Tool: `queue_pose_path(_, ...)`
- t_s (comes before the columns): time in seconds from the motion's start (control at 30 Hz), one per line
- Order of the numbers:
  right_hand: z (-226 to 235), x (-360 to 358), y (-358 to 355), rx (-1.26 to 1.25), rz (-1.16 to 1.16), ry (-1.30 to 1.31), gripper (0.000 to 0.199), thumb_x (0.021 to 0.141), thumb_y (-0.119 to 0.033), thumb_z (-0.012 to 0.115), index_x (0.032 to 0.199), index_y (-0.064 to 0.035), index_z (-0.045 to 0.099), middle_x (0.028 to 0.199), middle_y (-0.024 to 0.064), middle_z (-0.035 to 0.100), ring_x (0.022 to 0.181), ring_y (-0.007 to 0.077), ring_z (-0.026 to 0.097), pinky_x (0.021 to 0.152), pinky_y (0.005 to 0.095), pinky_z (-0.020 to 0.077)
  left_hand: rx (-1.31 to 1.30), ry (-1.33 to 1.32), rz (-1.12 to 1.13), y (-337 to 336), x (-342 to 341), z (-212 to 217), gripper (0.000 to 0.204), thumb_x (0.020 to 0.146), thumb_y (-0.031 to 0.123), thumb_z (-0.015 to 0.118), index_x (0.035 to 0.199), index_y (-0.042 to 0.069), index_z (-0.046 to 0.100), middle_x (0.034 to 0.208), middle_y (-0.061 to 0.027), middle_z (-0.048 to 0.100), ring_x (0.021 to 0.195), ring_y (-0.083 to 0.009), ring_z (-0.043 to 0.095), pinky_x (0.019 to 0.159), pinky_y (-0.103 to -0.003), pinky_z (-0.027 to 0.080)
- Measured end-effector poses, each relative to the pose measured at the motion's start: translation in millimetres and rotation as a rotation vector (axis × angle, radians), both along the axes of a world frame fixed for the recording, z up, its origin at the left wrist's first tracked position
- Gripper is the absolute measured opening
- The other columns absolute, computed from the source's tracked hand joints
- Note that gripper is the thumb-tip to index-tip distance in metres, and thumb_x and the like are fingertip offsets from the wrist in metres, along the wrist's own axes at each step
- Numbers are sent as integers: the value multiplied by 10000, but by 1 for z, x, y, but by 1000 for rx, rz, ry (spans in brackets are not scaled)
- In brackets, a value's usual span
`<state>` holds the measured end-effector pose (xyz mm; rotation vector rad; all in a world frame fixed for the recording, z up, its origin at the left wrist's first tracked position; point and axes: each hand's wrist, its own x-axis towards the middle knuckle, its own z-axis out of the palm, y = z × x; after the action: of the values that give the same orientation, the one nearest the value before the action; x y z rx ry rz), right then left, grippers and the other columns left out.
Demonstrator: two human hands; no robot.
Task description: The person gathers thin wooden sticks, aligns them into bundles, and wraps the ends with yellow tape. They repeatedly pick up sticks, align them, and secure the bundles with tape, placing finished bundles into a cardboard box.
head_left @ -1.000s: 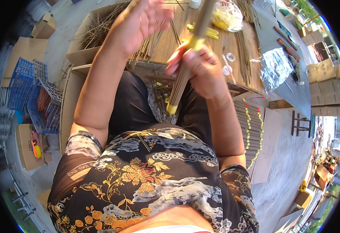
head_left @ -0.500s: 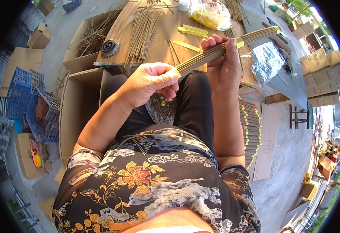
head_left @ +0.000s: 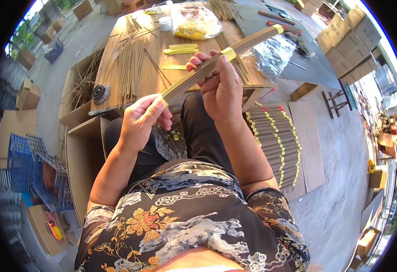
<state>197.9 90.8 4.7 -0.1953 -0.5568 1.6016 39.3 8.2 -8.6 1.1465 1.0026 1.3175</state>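
A long bundle of thin brown incense sticks (head_left: 194, 75), banded with yellow paper at both ends and in the middle, slants up to the right over my lap. My left hand (head_left: 140, 121) pinches its lower end at the yellow band. Around the middle, beside the central band, my right hand (head_left: 221, 88) is closed with the thumb on the near side and the fingers behind. On the wooden table (head_left: 112, 43) beyond lie loose sticks (head_left: 133, 68) and a stack of yellow paper strips (head_left: 180, 48). A single yellow strip (head_left: 174, 67) rests nearer.
A row of finished bundles (head_left: 273, 140) lies on cardboard at my right. Left of my legs stands an open cardboard box (head_left: 84, 152); blue crates (head_left: 21, 156) are farther left. The table also carries a plastic bag (head_left: 195, 21), a white tub (head_left: 165, 23) and a dark coiled object (head_left: 101, 94).
My view has turned to the right, so the table and hands appear farther left. Both hands keep the same grip on the bundle, which now tilts a little more steeply.
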Motion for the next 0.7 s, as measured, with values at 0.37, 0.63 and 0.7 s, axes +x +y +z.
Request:
queue_pose_path(0.37,-56,111,11,-78,-339,-233,247,857,-272,544,900,-29,524,809,112,619,714,167,605,690,291,501,-91,34,-127,15,25,-10,435,902,237,451,1236,-28,362,1030,-185,571,862,-227,598,742,-323,495)
queue_pose_path(0.63,-266,271,-26,-804,-808,-669,343,772,-291,636,855,30,548,710,71,596,593,133,541,552,261,442,-303,152,-109,53,21,-37,331,903,135,435,1194,-22,417,963,-169,597,790,-189,608,683,-273,501)
queue_pose_path(0.7,-337,313,-52,-1029,-770,-942,324,763,-276,645,847,25,560,713,67,580,601,134,533,530,272,446,-327,187,-92,62,23,-40,326,904,130,433,1191,-22,421,962,-168,597,788,-187,608,683,-270,501)
